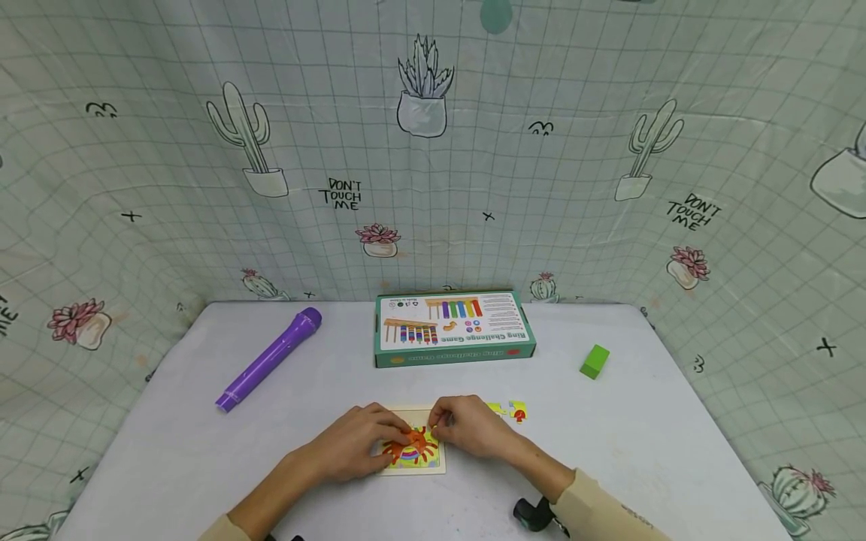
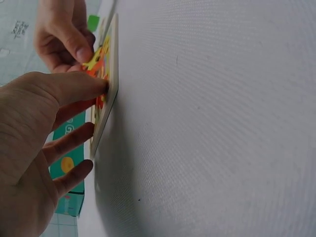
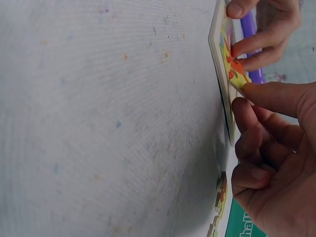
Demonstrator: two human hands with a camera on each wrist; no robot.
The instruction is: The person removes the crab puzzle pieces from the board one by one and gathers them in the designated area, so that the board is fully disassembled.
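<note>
A wooden jigsaw tray [image 1: 416, 415] lies on the table, its yellow picture showing a red-orange crab [image 1: 414, 443] over a rainbow. From the left, my left hand [image 1: 348, 447] rests on the picture with thumb and fingers spread apart. In the left wrist view that thumb [image 2: 86, 88] touches the surface near the tray's edge. My right hand [image 1: 473, 427] pinches a yellow puzzle piece [image 3: 240, 80] between thumb and index finger at the tray's right side. The piece is tilted up at the picture's corner, and the fingers partly hide it.
Loose puzzle pieces [image 1: 518, 411] lie just beyond my right hand. A green Ring Challenge Game box [image 1: 453, 329] stands behind the tray. A purple tube-like object [image 1: 271, 359] lies at the left, a green block [image 1: 594, 361] at the right. A black object [image 1: 532, 515] sits beside the right sleeve.
</note>
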